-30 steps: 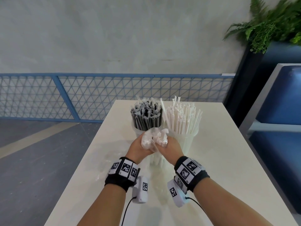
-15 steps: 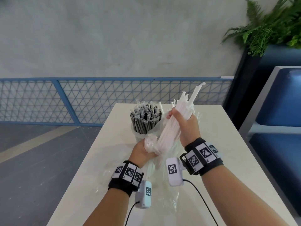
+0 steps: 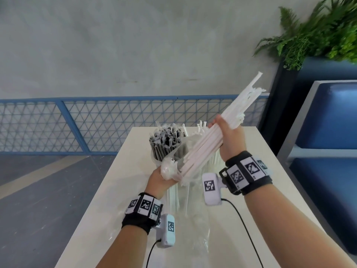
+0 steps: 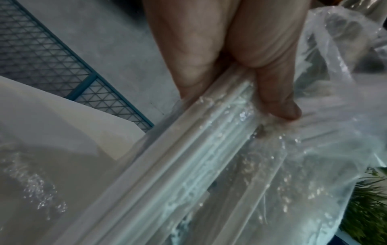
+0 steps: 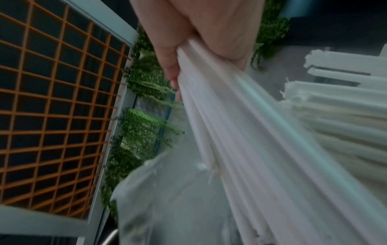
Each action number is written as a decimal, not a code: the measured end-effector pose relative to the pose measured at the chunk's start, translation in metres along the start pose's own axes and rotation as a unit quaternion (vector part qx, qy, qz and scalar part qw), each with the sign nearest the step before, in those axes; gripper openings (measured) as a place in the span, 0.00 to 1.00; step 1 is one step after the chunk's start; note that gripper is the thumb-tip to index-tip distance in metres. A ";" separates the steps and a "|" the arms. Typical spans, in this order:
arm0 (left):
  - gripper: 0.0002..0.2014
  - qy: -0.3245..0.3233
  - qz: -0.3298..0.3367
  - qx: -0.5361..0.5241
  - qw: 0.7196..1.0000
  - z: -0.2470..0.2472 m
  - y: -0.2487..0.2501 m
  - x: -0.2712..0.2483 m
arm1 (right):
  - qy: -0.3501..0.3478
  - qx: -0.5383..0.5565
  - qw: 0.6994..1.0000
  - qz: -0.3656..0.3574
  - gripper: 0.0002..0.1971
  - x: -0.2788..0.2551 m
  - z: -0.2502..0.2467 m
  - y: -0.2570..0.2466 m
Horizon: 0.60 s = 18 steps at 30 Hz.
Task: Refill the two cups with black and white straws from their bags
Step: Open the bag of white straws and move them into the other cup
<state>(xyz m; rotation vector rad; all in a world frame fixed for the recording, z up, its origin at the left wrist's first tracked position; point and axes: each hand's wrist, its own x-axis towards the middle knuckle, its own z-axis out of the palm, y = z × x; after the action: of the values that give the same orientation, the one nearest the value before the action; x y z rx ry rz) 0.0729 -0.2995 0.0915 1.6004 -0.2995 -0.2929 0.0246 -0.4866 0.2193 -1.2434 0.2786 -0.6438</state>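
Evidently light and slippery, the white straws [image 3: 210,140] call for a firm wrap at mid-bundle: my right hand [image 3: 228,132] curls round them there, tips aimed at 1 o'clock above the desk [image 3: 251,190]. My left hand [image 3: 161,178] pinches the clear bag [image 4: 314,165] round their lower ends. Thin, paper-wrapped, loosely fanned.

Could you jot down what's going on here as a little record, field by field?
Right hand: grips a bundle of white straws, tilted, lower ends in the bag
Left hand: holds the clear plastic bag bunched at its mouth
Black straws: standing in a cup on the table
White cup: mostly hidden behind the bundle
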 end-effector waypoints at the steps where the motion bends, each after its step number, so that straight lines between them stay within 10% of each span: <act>1: 0.17 0.002 -0.003 -0.002 1.000 0.000 0.000 0.000 | 0.013 0.020 1.000 -0.005 0.06 0.004 -0.002 -0.003; 6: 0.20 0.003 0.000 0.014 1.000 0.000 0.003 -0.001 | 0.047 0.145 0.988 0.013 0.05 0.008 -0.003 -0.004; 12: 0.31 0.019 -0.017 -0.018 1.000 0.003 -0.001 0.003 | -0.012 0.000 0.999 0.039 0.05 -0.018 0.002 0.027; 18: 0.14 0.074 -0.014 0.004 0.997 -0.003 0.010 0.002 | 0.046 0.013 0.999 0.000 0.11 -0.005 -0.007 0.009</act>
<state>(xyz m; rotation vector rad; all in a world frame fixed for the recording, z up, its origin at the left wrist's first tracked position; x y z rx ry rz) 0.0761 -0.2976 0.1012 1.6250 -0.1648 -0.1923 0.0198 -0.4876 0.2079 -1.1907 0.3453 -0.7047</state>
